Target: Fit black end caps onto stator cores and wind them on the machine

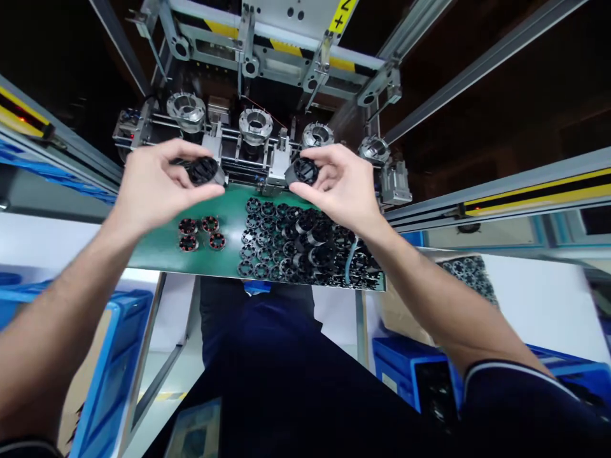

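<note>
My left hand [155, 181] pinches a black round part [204, 171] between thumb and fingers, above the green work surface [157, 249]. A similar black round part [304, 171] sits in the grip of my right hand [346, 184], in front of the machine. Metal ring fixtures stand just beyond both hands: one at the left [186, 109], one in the middle [256, 126] and one behind my right hand [317, 135]. Below my left hand lie several rings with red-brown windings [188, 226]. Many black ring parts [267, 238] crowd the surface beneath my right hand, some stacked.
A fourth fixture [375, 149] stands at the right of the machine. Metal frame bars with yellow strips [539, 191] flank both sides. Blue crates [117, 356] are at the lower left, and others [405, 362] at the lower right. A pale blue strip [351, 261] lies over the parts.
</note>
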`<control>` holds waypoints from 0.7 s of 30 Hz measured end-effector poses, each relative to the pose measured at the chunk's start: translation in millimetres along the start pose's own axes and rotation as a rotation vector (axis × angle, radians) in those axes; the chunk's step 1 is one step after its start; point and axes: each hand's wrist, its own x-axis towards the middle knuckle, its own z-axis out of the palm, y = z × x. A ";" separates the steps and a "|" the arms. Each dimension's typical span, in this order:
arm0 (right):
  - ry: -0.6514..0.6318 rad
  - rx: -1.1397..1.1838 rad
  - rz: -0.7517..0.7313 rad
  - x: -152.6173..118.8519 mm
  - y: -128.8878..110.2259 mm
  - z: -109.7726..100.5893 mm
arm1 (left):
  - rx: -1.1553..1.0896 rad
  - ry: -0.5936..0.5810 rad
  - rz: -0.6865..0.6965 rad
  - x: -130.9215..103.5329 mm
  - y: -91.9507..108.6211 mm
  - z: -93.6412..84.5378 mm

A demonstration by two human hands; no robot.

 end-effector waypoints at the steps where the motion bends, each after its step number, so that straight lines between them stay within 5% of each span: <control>1: -0.011 -0.052 -0.016 14.8 11.2 0.5 | 0.067 -0.001 0.016 20.3 -4.2 -6.8; 6: -0.008 -0.119 -0.002 69.8 65.8 15.7 | 0.308 0.019 0.091 103.5 -32.9 -12.7; 9: -0.054 -0.126 0.036 81.8 88.8 28.1 | 0.164 -0.012 -0.018 124.7 -52.3 -2.4; 17: -0.159 -0.197 -0.020 86.2 89.6 34.5 | -0.021 -0.092 -0.044 132.9 -74.7 -1.3; 21: -0.193 -0.197 -0.044 100.1 77.9 38.2 | -0.018 -0.045 0.080 109.3 -71.7 8.5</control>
